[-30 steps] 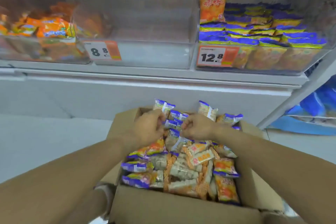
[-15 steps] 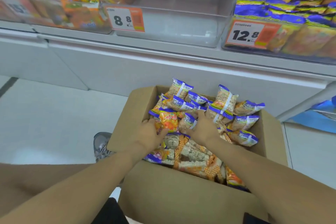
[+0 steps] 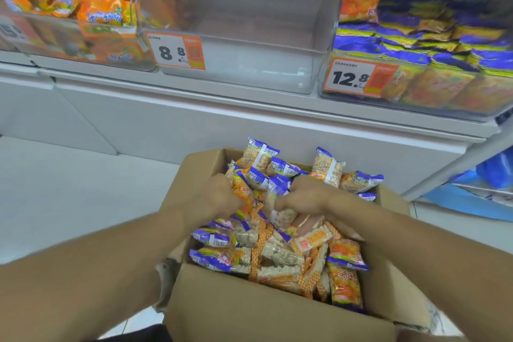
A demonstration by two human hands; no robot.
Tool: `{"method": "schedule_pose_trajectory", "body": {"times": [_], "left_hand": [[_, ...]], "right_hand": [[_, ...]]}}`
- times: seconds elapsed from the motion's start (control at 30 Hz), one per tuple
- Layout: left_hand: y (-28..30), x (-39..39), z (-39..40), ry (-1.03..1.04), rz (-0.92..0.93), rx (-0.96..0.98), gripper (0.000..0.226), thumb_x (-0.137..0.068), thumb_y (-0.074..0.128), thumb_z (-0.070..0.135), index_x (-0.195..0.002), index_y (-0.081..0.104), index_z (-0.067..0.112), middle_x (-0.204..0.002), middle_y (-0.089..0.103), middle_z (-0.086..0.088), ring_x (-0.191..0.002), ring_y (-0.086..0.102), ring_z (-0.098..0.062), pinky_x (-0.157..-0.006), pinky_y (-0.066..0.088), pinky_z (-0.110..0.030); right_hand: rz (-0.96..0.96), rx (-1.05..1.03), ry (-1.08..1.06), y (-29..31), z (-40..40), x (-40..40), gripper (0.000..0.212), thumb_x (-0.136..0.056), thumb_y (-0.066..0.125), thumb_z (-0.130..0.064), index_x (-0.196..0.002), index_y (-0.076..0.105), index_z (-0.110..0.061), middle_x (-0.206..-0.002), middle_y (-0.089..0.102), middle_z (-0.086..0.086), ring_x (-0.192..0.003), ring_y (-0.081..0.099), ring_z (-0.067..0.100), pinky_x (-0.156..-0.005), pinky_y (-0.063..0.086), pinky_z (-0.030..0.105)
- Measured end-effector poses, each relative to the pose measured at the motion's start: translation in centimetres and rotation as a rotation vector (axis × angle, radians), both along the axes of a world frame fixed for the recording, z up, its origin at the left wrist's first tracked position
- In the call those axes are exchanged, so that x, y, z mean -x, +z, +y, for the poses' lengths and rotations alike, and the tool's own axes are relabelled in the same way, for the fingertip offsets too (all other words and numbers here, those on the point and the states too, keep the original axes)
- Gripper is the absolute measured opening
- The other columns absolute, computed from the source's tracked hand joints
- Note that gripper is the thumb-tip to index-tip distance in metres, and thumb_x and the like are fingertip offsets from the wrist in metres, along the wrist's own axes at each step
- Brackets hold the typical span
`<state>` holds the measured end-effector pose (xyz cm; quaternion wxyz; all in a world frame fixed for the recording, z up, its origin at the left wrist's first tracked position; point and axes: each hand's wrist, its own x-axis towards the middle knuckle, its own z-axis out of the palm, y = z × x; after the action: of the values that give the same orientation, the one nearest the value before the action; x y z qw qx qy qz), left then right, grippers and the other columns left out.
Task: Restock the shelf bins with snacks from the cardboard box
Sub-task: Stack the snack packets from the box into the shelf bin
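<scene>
An open cardboard box (image 3: 249,311) stands on the floor below me, heaped with small snack packets (image 3: 277,255) in purple, orange and white wrappers. My left hand (image 3: 219,197) and my right hand (image 3: 302,194) are both inside the box near its far end, fingers curled round a bunch of packets (image 3: 263,180) held between them. Above, a clear shelf bin (image 3: 244,28) with an 8.8 price tag (image 3: 177,51) stands empty of goods.
A bin of orange packets (image 3: 91,22) sits left of the empty one; a bin of purple-and-yellow bags (image 3: 433,58) with a 12.8 tag sits right. The white shelf ledge (image 3: 249,108) runs above the box. A shoe (image 3: 166,272) shows left of the box. Blue bags (image 3: 494,172) lie lower right.
Both hands have closed tighter on the packets at the far end of the box. The view has tilted up slightly, so the bins show more fully.
</scene>
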<state>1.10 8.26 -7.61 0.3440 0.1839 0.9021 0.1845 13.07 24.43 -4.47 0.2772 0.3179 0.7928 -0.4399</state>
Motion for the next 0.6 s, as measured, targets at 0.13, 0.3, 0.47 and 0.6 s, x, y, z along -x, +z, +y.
{"method": "schedule_pose_trajectory", "body": {"times": [0.13, 0.3, 0.47, 0.6], "left_hand": [[6.3, 2.4, 1.5, 0.004, -0.326, -0.201, 0.033, -0.078, 0.081, 0.017, -0.102, 0.07, -0.004, -0.09, 0.071, -0.012, -0.088, 0.073, -0.025, -0.089, 0.059, -0.047], [13.9, 2.3, 4.5, 0.015, -0.213, -0.525, 0.048, -0.063, 0.073, 0.018, -0.107, 0.067, 0.0, -0.105, 0.072, -0.023, -0.097, 0.071, -0.037, -0.084, 0.059, -0.051], [17.4, 1.0, 6.5, 0.074, -0.384, -0.763, 0.036, -0.086, 0.068, -0.005, -0.12, 0.059, 0.003, -0.108, 0.073, -0.021, -0.088, 0.073, -0.028, -0.075, 0.062, -0.039], [17.9, -0.4, 8.5, 0.056, -0.62, -0.864, 0.039, -0.085, 0.065, 0.002, -0.123, 0.057, -0.003, -0.106, 0.07, -0.022, -0.092, 0.069, -0.03, -0.09, 0.058, -0.047]], "right_hand": [[0.186, -0.292, 0.212, 7.3, 2.5, 1.0, 0.033, -0.088, 0.071, -0.037, -0.105, 0.063, -0.011, -0.089, 0.075, 0.005, -0.067, 0.066, 0.017, -0.065, 0.052, 0.029], [0.78, -0.486, -0.016, 12.7, 4.7, -1.6, 0.024, -0.084, 0.073, -0.052, -0.085, 0.058, -0.033, -0.071, 0.067, -0.019, -0.072, 0.063, 0.0, -0.06, 0.042, 0.015], [1.301, -0.617, -0.059, 12.0, 6.6, -4.1, 0.043, -0.077, 0.085, -0.009, -0.114, 0.065, -0.013, -0.125, 0.065, -0.008, -0.12, 0.06, 0.002, -0.093, 0.051, 0.02], [1.376, -0.602, -0.048, 11.9, 8.1, -3.5, 0.047, -0.071, 0.087, -0.007, -0.11, 0.061, -0.01, -0.13, 0.056, 0.002, -0.125, 0.057, 0.016, -0.085, 0.057, 0.032]]}}
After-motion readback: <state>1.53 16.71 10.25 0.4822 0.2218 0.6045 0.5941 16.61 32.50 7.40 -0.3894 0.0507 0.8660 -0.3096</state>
